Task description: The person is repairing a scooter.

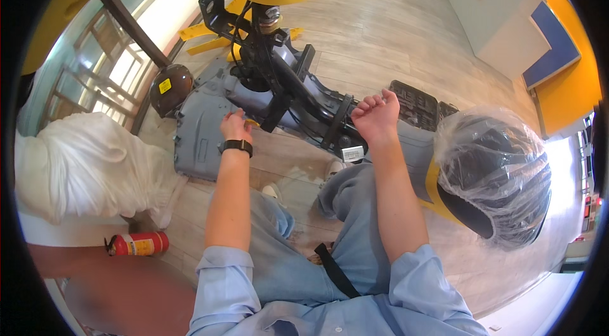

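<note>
Bright light came through the windows (130, 60) on the left, partly washed out; white glare burned near the right rim. The floor (374, 15) was evenly lit, the plastic cover (501, 145) glinted, fisheye distortion bent outer edges, and the lower left blurred.

From the wearer's head, a fisheye camera looks down and forward: buttoned light-blue cloth shirt (361, 318) near at six o'clock, pale plank floor (380, 12) farther toward one.

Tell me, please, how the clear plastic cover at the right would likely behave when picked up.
The clear plastic cover would probably be floppy, given its many wrinkles, and likely light, since it looks see-through and thin.
</note>
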Motion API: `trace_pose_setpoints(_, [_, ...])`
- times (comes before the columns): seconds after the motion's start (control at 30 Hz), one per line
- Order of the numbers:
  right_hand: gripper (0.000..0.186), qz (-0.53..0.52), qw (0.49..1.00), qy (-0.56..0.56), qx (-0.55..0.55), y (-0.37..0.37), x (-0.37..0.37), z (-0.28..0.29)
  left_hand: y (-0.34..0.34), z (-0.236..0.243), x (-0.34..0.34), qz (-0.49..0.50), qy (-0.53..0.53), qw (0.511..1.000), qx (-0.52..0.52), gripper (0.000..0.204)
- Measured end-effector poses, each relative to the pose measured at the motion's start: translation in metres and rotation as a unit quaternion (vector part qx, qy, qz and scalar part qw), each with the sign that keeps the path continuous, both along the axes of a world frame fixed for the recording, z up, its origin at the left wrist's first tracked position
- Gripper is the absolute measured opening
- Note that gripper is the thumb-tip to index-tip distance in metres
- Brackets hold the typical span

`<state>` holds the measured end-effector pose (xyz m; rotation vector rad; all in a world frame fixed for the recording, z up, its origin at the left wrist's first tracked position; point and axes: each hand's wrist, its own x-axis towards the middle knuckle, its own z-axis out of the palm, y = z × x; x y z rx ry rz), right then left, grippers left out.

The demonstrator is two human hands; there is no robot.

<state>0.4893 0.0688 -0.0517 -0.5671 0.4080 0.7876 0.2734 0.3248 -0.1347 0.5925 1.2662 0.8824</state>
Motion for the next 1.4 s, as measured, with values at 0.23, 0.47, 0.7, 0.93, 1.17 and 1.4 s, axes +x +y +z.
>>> trace_pose_setpoints(0.23, [0.036,-0.046,0.999,0.016,0.005,-0.005,0.0,0.004,-0.003,-0.002,-0.003,-0.033,-0.018,0.999,-0.003,0.055])
trace_pose_setpoints(0.47, [0.036,-0.056,0.996,-0.068,0.021,-0.003,-0.007,0.01,0.011,-0.004,-0.006,-0.023,-0.002,0.999,-0.038,0.032])
trace_pose_setpoints(0.7, [0.027,-0.093,0.978,-0.184,0.008,-0.064,0.011,0.036,0.035,-0.016,-0.013,-0.052,-0.027,0.995,-0.084,0.03])
trace_pose_setpoints(0.93, [0.036,0.064,0.925,-0.285,-0.242,-0.128,-0.05,-0.059,0.052,-0.025,-0.011,-0.009,-0.013,0.99,-0.14,0.021])
trace_pose_setpoints(1.17, [0.035,0.238,0.907,-0.027,-0.347,-0.215,-0.109,-0.156,0.068,-0.026,-0.017,-0.021,0.015,0.99,-0.136,0.023])
trace_pose_setpoints(1.4, [0.037,0.321,0.826,-0.169,-0.431,-0.249,-0.11,-0.188,0.055,-0.013,-0.015,-0.001,0.057,0.992,-0.115,0.02])
